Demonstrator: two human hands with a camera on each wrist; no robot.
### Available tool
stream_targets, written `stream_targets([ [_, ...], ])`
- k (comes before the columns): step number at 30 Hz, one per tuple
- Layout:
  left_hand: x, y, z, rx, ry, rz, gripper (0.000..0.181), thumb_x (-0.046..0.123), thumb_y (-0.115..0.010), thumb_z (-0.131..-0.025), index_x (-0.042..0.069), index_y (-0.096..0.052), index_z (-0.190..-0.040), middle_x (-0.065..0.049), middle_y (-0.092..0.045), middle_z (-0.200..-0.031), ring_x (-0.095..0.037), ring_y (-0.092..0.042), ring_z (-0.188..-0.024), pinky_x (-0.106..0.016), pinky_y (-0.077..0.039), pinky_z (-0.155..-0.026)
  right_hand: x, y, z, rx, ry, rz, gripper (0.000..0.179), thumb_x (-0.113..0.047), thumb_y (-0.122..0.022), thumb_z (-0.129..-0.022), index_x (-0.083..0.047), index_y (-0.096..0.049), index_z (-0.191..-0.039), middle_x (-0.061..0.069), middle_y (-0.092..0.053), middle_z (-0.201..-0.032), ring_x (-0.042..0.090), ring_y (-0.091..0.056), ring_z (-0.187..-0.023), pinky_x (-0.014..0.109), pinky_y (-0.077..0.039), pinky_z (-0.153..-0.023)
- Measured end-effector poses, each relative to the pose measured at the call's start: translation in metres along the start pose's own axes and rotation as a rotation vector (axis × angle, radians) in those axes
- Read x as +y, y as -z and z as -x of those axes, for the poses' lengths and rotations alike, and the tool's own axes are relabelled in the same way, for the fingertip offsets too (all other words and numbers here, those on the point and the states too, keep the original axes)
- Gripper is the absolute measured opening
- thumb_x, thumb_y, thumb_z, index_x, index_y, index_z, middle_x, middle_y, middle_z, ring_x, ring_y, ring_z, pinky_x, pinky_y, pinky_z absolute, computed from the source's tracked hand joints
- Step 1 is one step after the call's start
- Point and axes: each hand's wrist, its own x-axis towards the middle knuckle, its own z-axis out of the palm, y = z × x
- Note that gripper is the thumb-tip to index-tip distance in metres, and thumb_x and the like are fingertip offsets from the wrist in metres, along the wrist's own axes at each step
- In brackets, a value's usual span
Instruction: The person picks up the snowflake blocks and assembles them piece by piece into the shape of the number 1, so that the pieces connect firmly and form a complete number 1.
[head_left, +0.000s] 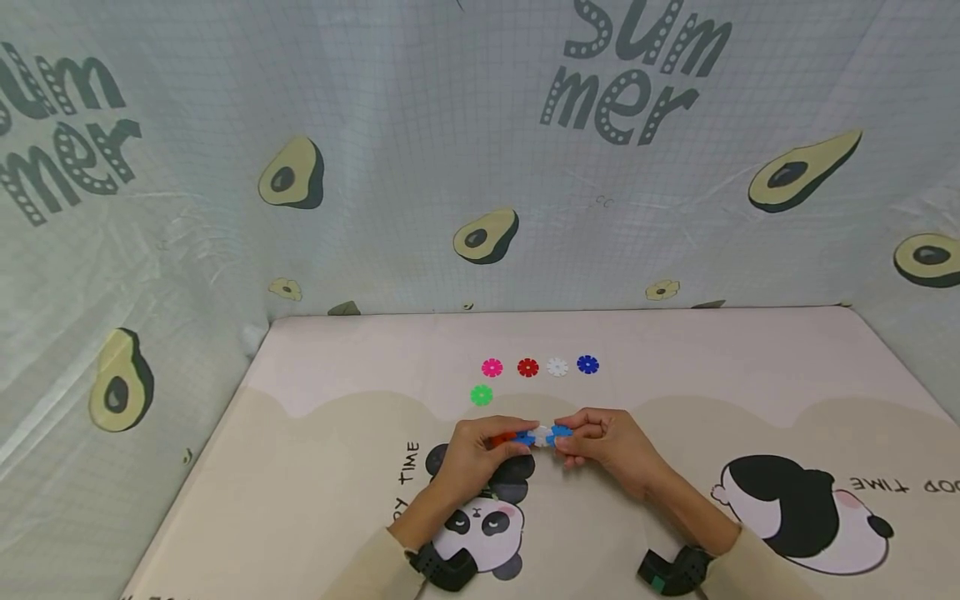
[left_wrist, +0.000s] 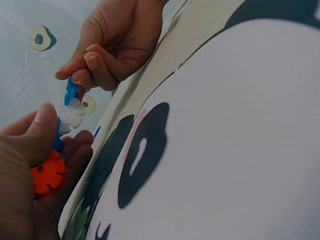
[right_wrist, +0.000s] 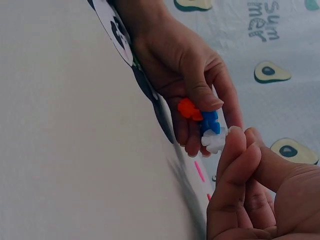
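Observation:
A short chain of flower-shaped interlocking discs is held between both hands above the table. My left hand [head_left: 476, 448] grips its left part, thumb over a blue disc [right_wrist: 210, 121], with an orange disc [left_wrist: 48, 172] lying towards the palm. Beyond the blue one, a white disc [left_wrist: 72, 116] sticks out past the fingertips. My right hand [head_left: 613, 450] pinches a lighter blue disc [head_left: 559, 432] between thumb and fingers, against the white disc's edge. Whether those two are slotted together I cannot tell. In the right wrist view the fingers hide the lighter blue disc.
Behind the hands lie a pink disc [head_left: 492, 367], a red disc [head_left: 528, 367], another white disc [head_left: 557, 367] and a dark blue disc [head_left: 588, 364] in a row. A green disc [head_left: 482, 395] sits nearer. The panda-print tablecloth [head_left: 315, 500] meets an avocado-print curtain [head_left: 390, 167] at the back.

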Motion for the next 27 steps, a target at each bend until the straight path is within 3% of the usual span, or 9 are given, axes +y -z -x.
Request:
stream_targets([
  [8,0.007,0.000,0.000,0.013,0.018,-0.023,0.028,-0.006,-0.071,-0.080,-0.004,-0.071,-0.107,-0.013,-0.070,-0.105,-0.023,-0.065,-0.101,-0.029,-0.051,-0.085,0.000,-0.002,0.000,0.013,0.013,0.001,0.045,-0.012,-0.075,-0.083,0.014,-0.056,-0.116,0.018,-0.070,-0.086,0.022,-0.068,-0.068,0.029,-0.056,-0.069],
  [11,-0.006,-0.002,0.000,0.019,0.028,-0.030,0.029,-0.006,-0.072,-0.079,-0.002,-0.071,-0.108,-0.011,-0.070,-0.105,-0.025,-0.065,-0.102,-0.030,-0.051,-0.086,0.000,-0.003,0.000,0.022,0.015,-0.003,0.046,-0.011,-0.076,-0.082,0.013,-0.057,-0.116,0.017,-0.069,-0.085,0.022,-0.067,-0.067,0.029,-0.056,-0.068],
  [15,-0.029,-0.006,0.000,0.036,-0.006,-0.031,0.031,-0.002,-0.074,-0.079,0.002,-0.071,-0.109,-0.006,-0.070,-0.105,-0.022,-0.064,-0.103,-0.031,-0.050,-0.087,-0.003,-0.004,0.000,0.032,0.011,0.029,0.047,-0.013,-0.076,-0.082,0.010,-0.057,-0.118,0.018,-0.069,-0.088,0.023,-0.066,-0.069,0.030,-0.056,-0.069],
  [22,-0.033,-0.005,0.001,0.066,-0.053,-0.048,0.032,0.007,-0.074,-0.081,0.011,-0.071,-0.113,0.003,-0.069,-0.107,-0.013,-0.061,-0.104,-0.028,-0.048,-0.091,-0.009,0.000,0.002,0.040,0.026,0.188,0.040,-0.024,-0.066,-0.091,0.002,-0.062,-0.122,0.016,-0.067,-0.087,0.024,-0.062,-0.075,0.026,-0.053,-0.069],
  [27,-0.032,-0.005,0.001,0.071,-0.050,-0.060,0.033,0.009,-0.076,-0.081,0.013,-0.070,-0.113,0.006,-0.068,-0.108,-0.013,-0.060,-0.104,-0.028,-0.048,-0.090,-0.011,0.002,0.001,0.043,0.016,0.177,0.038,-0.023,-0.064,-0.093,0.002,-0.062,-0.122,0.017,-0.065,-0.086,0.020,-0.059,-0.074,0.024,-0.052,-0.068],
])
